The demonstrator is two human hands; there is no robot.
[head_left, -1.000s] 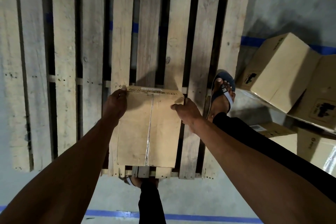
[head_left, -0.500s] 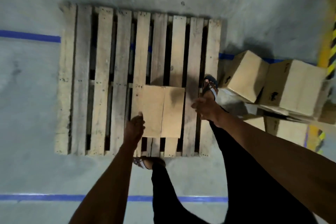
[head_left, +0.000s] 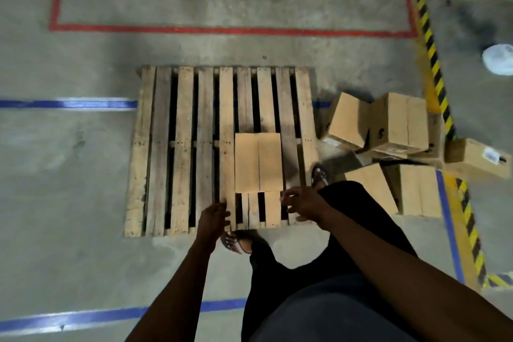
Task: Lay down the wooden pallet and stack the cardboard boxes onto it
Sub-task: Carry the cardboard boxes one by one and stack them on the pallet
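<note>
The cardboard box (head_left: 258, 161) lies flat on the wooden pallet (head_left: 183, 147), its long axis along the slats. Left hand (head_left: 213, 215) and right hand (head_left: 304, 203) hover empty, fingers loosely spread.

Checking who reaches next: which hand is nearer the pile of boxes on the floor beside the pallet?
Right. The right hand hangs over the pallet's near right corner, toward the pile of boxes; the left hand is farther left.

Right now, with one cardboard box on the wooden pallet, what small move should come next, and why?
Probably turn right toward the loose brown cardboard boxes on the floor: both hands, left hand and right hand, hold nothing, and the slatted wooden pallet carries only one taped cardboard box.
</note>
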